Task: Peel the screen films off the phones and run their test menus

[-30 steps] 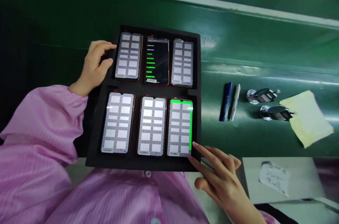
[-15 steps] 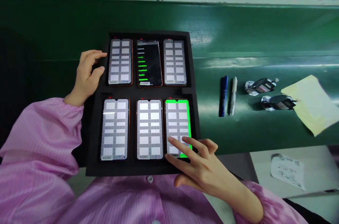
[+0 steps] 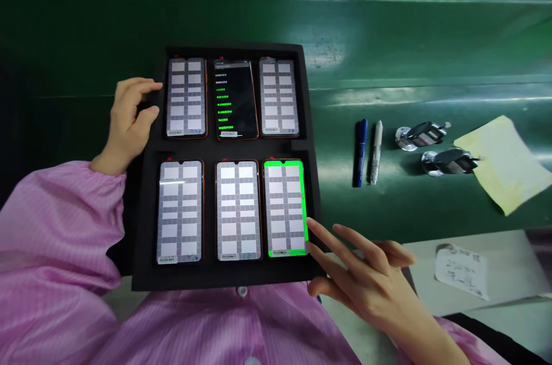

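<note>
A black foam tray holds several smartphones in two rows of cutouts. The lower right phone shows a grey-and-white block pattern with a bright green band around its screen border. At this phone's lower right edge is my right hand, fingers spread and nothing held. A fingertip appears to touch the green band. My left hand rests by the tray's upper left edge, thumb and forefinger apart, beside the upper left phone. The upper middle phone has a black screen with green and white text lines.
Right of the tray on the green table lie a blue marker and a silver-white pen. Beyond them are two metal-and-black stamp-like items and a yellowish paper sheet. A handwritten note lies on a pale surface lower right.
My right hand has moved right, off the lower right phone's screen to its edge. The green band there now runs around the right and bottom borders. The view has shifted slightly.
</note>
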`<state>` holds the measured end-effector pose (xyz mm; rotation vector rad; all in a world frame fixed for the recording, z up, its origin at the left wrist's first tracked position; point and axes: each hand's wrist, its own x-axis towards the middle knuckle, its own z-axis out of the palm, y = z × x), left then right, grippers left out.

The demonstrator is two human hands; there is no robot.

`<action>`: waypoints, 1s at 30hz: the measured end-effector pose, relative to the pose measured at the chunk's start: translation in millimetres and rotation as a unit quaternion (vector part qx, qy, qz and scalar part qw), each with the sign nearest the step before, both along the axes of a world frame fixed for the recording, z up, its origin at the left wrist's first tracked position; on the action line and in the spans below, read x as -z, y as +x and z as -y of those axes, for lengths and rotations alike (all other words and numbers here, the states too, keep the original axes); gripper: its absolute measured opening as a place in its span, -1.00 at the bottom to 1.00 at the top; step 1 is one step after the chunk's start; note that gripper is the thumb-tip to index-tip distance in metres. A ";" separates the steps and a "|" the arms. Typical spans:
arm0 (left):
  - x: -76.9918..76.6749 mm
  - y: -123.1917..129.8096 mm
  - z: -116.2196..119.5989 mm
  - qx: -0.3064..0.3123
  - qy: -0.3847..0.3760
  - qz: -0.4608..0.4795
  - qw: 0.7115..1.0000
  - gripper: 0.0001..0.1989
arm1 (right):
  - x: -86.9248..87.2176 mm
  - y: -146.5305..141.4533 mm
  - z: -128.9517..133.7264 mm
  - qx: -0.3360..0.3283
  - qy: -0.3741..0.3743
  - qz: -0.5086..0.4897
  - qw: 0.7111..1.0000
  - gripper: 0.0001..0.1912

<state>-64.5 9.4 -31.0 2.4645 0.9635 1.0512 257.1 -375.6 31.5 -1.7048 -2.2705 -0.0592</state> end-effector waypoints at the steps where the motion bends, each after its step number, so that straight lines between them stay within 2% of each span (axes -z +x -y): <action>1: 0.1 0.0 -0.1 0.002 -0.001 -0.001 1.000 -0.58 | 0.7 -0.3 -1.0 0.001 0.008 0.001 1.000 -0.60; 7: 0.9 0.4 -0.9 0.005 0.003 -0.006 1.000 -0.58 | -2.2 -1.6 -4.6 -0.014 -0.020 -0.024 0.999 -0.44; 19: 2.9 -0.7 -1.8 0.008 0.002 -0.020 1.000 -0.52 | 8.2 -22.3 -34.8 -0.097 -0.022 -0.028 0.995 -0.39; 25: 2.3 0.9 -0.4 0.005 -0.006 -0.006 1.000 -0.53 | 8.4 -14.1 -55.0 -0.083 -0.039 -0.018 0.996 -0.39; 30: 0.7 3.9 2.6 -0.007 -0.021 0.004 1.000 -0.54 | 11.9 4.7 -89.0 -0.071 -0.048 0.015 0.996 -0.49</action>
